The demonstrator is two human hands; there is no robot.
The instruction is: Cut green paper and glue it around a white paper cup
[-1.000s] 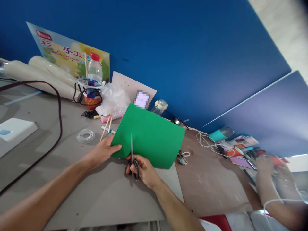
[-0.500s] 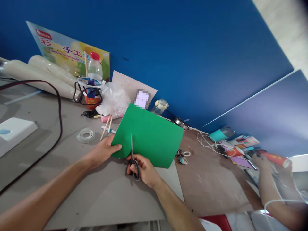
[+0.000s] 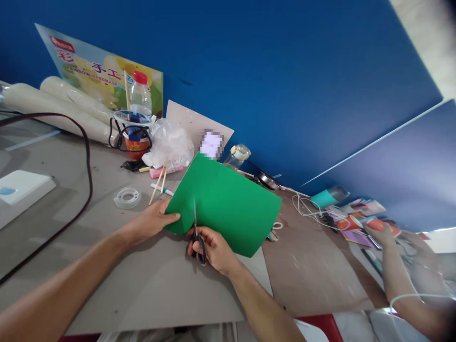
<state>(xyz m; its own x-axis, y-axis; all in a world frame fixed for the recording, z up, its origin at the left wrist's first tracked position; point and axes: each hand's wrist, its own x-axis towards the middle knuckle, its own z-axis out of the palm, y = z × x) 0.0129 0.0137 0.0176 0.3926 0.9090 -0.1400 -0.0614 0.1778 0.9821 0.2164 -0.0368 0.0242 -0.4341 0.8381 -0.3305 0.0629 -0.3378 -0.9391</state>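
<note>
A sheet of green paper (image 3: 228, 199) is held above the grey table, its lower left part curving downward. My left hand (image 3: 156, 221) pinches its left edge, thumb on top and fingers mostly hidden beneath. In my right hand (image 3: 213, 249) is a pair of scissors (image 3: 199, 247) with dark handles, fingers through the loops. The blade points away from me and lies over the sheet at its near edge, where the paper parts around it. Only one blade shows clearly; the other is hidden.
Left of the sheet lie a tape roll (image 3: 127, 197) and thin wooden sticks (image 3: 156, 186). Behind stand a plastic bag (image 3: 171, 145), a red-capped bottle (image 3: 140, 97) and a clear jar (image 3: 238, 156). A black cable (image 3: 90, 175) curves at left. Another person's hand (image 3: 383, 235) holds a red cup at right.
The sheet's right side has swung right and toward me, covering part of the small keyring-like item. My hands stay nearly in place. The other person's hand has shifted left with a red cup.
</note>
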